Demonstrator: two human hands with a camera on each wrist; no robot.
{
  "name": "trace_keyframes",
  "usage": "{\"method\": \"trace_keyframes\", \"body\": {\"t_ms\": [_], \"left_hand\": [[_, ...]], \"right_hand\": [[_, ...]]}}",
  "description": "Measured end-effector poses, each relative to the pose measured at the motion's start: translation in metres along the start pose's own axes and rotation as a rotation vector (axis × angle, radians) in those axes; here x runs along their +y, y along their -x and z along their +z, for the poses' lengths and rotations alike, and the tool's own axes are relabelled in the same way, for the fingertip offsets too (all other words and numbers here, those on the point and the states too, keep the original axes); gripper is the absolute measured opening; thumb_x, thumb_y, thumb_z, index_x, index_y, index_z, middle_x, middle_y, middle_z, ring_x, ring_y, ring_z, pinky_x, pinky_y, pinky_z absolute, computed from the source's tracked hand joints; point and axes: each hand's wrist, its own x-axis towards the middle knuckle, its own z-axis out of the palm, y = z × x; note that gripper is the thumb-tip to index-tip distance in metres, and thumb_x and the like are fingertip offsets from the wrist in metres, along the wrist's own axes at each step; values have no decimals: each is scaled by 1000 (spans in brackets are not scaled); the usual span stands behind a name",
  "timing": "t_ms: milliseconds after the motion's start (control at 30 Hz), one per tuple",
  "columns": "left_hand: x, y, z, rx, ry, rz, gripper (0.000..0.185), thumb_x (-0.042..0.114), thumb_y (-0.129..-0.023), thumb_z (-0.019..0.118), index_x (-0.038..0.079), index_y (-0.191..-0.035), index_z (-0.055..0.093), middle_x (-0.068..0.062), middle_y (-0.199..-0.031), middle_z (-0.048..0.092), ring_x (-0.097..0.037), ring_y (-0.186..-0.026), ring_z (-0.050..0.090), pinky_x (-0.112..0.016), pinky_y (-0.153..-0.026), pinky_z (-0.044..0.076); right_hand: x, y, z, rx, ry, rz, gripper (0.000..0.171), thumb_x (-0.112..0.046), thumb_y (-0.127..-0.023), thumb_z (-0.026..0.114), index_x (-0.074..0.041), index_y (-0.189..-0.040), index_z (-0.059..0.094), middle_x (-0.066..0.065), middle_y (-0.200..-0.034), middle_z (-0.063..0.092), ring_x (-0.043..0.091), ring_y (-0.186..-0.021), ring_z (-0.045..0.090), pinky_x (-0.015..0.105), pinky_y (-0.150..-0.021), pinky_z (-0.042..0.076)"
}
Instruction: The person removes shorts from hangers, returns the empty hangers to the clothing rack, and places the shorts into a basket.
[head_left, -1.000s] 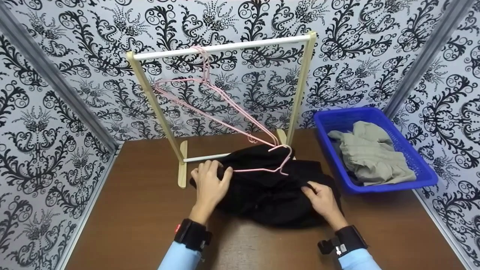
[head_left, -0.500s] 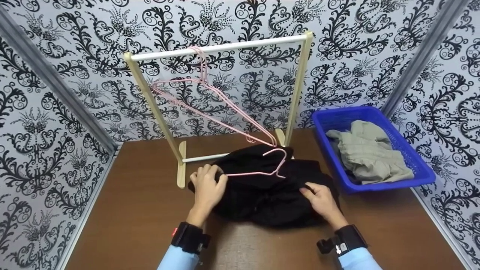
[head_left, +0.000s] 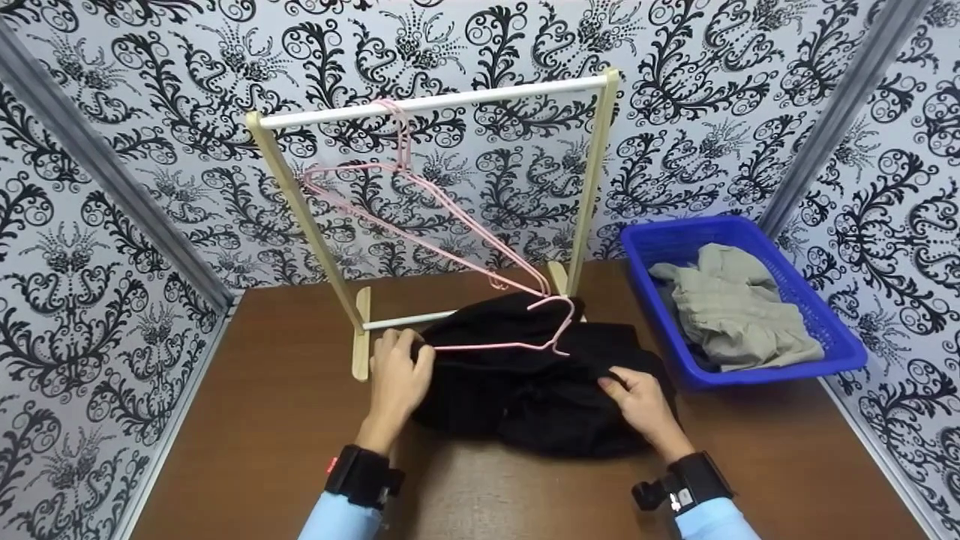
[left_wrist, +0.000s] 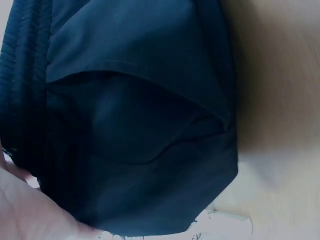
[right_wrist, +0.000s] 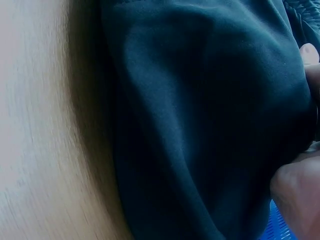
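A black garment (head_left: 525, 405) lies bunched on the table, part of it over the rack's lower bar. In the left wrist view it shows a gathered elastic band (left_wrist: 25, 95) and a fold gaping like a pocket. My left hand (head_left: 397, 379) grips its left end, where one arm of a loose pink hanger (head_left: 480, 346) runs to the fingers. The hanger lies across the cloth, its hook tipped up at the right; its other arm is hidden. My right hand (head_left: 643, 405) pinches the garment's right side between thumb and fingers, and the cloth hides some fingertips in the right wrist view.
A rack with a white top bar (head_left: 450, 102) and wooden posts stands behind the garment. Pink hangers (head_left: 431, 244) hang from it, reaching low over the cloth. At the right is a blue basket (head_left: 652, 262) with beige clothing (head_left: 739, 311) and dark cloth. Patterned walls enclose the table.
My left hand has moved left and slightly down, drawing the garment's left end with it; the loose hanger has shifted left too. My right hand has kept its pinch nearly in place.
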Motion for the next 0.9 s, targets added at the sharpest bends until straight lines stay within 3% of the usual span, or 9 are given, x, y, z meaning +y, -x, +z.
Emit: {"method": "trace_keyframes", "body": {"t_ms": [133, 333, 633, 800, 900], "left_hand": [[1, 0, -3, -1, -22, -89, 27, 25, -92, 59, -1, -94, 66, -23, -103, 56, -44, -95, 55, -55, -83, 46], [7, 0, -7, -72, -58, -255, 45, 32, -96, 59, -8, -118, 61, -35, -113, 54, -55, -100, 60, -61, -89, 49], [13, -11, -7, -40, -34, -297, 46, 29, -98, 60, -13, -118, 59, -36, -111, 57, -54, -106, 60, -60, -93, 48], [12, -15, -8, -38, -12, -334, 45, 28, -98, 60, -14, -113, 60, -36, -109, 62, -54, -109, 61, -60, -95, 48], [10, -18, -9, -41, 15, -358, 46, 30, -97, 60, -13, -111, 60, -37, -108, 64, -55, -109, 62, -61, -94, 48]], "right_hand": [[1, 1, 1, 9, 20, -21, 16, 1, -90, 74, -11, -79, 72, -4, -76, 64, 4, -71, 52, 18, -69, 44], [3, 1, 2, 37, 43, -51, 17, 2, -89, 74, -10, -78, 71, -5, -74, 62, 5, -70, 52, 18, -68, 43], [0, -2, -2, 68, 60, -104, 11, 0, -87, 77, -7, -80, 74, -7, -74, 64, 3, -70, 53, 16, -67, 43], [-2, -3, -8, 93, 84, -201, 6, 2, -83, 80, -3, -85, 77, 0, -78, 72, 2, -73, 57, 13, -70, 44], [-1, -3, -9, 89, 79, -201, 10, 4, -81, 80, -3, -86, 78, 4, -81, 74, 3, -78, 60, 11, -75, 44]]}}
